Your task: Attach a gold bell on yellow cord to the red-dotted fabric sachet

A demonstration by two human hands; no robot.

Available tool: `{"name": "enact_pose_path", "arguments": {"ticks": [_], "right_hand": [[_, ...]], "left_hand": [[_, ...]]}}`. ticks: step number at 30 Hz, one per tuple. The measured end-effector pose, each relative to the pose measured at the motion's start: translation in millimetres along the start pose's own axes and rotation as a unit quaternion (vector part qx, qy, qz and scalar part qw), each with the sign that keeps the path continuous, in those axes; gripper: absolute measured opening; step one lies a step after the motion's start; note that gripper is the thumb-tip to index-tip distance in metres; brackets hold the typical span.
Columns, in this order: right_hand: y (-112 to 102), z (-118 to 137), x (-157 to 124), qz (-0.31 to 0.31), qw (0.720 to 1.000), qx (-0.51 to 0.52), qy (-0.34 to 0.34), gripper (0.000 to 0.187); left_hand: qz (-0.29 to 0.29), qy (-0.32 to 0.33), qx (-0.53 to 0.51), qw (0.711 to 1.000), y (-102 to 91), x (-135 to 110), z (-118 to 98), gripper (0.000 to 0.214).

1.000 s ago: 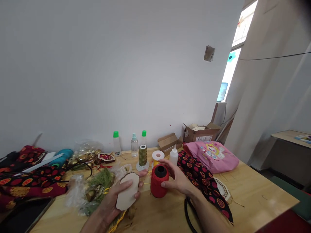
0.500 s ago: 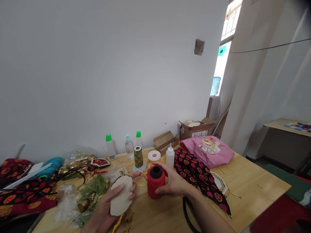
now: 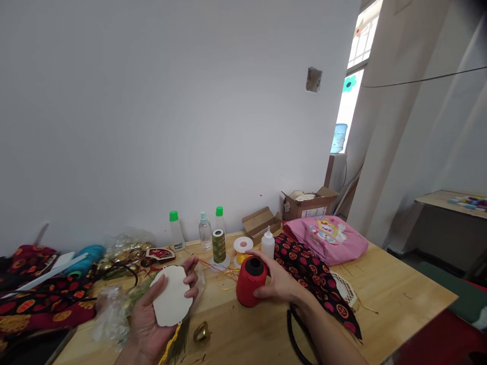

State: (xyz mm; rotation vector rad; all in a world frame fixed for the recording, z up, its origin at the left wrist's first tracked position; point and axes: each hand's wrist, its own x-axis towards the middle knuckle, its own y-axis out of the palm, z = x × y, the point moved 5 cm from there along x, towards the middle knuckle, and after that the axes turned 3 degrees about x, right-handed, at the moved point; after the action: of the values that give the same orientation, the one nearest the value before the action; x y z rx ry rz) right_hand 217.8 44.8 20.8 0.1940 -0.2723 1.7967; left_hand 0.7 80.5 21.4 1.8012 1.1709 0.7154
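My left hand (image 3: 146, 317) lies palm up over the near left of the wooden table (image 3: 399, 299), its fingers curled round a flat pale wooden cutout (image 3: 172, 296). My right hand (image 3: 279, 284) grips the side of a red spool of cord (image 3: 250, 281) that stands upright on the table. Red and yellow threads (image 3: 222, 268) trail between the two hands. A small brass bell (image 3: 201, 333) sits on the table just below the cutout.
Behind the hands stand a green-gold thread cone (image 3: 218, 247), a yellow spool (image 3: 242, 249), a white squeeze bottle (image 3: 268, 243) and green-capped bottles (image 3: 175, 230). Patterned dark fabric (image 3: 315, 276), a pink bag (image 3: 327, 237) and cardboard boxes (image 3: 308, 203) lie right; fabric and plastic bags (image 3: 110, 314) crowd the left.
My left hand has carried the wooden cutout to the left, away from the red spool, uncovering the brass bell. My right hand stays on the spool.
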Motion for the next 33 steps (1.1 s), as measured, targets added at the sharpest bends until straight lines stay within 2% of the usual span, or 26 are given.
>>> {"name": "enact_pose_path", "arguments": {"ticks": [3,7,9,11,13,16,18,21,29,33], "right_hand": [[-1.2,1.0,-0.8,-0.002,1.000,-0.001,0.000,0.078],[-0.5,-0.2,-0.6,0.000,1.000,0.005,-0.008,0.077],[-0.3,-1.6,0.0,-0.002,1.000,0.009,-0.012,0.076],[-0.3,-2.8,0.7,-0.007,1.000,0.008,-0.016,0.074],[-0.3,-3.4,1.4,-0.017,1.000,0.002,-0.019,0.073],[0.3,-2.7,2.4,-0.033,0.999,0.003,-0.026,0.071],[1.0,-1.7,2.9,-0.042,0.999,0.009,-0.031,0.069],[2.2,0.1,3.2,-0.049,0.998,-0.003,-0.042,0.069],[3.2,0.1,3.3,-0.054,0.995,-0.048,-0.062,0.069],[4.1,0.1,3.9,-0.046,0.995,-0.052,-0.065,0.068]], "left_hand": [[-0.005,-0.001,0.006,1.000,0.9,-0.2,-3.1,0.040],[-0.013,0.029,0.045,0.998,2.3,-2.4,-9.6,0.034],[0.011,0.013,0.088,0.996,4.7,-5.1,-7.9,0.032],[0.058,-0.043,0.163,0.984,8.8,-8.9,1.2,0.033],[0.090,-0.119,0.255,0.955,11.5,-13.5,15.8,0.032],[0.089,-0.218,0.339,0.911,11.9,-17.9,37.8,0.029],[0.070,-0.242,0.332,0.909,11.9,-17.2,46.8,0.027],[0.042,-0.246,0.282,0.926,9.8,-13.1,53.2,0.026],[0.036,-0.245,0.213,0.945,-2.3,-4.6,62.7,0.027],[0.041,-0.241,0.185,0.952,-2.5,-3.9,60.5,0.024]]}}
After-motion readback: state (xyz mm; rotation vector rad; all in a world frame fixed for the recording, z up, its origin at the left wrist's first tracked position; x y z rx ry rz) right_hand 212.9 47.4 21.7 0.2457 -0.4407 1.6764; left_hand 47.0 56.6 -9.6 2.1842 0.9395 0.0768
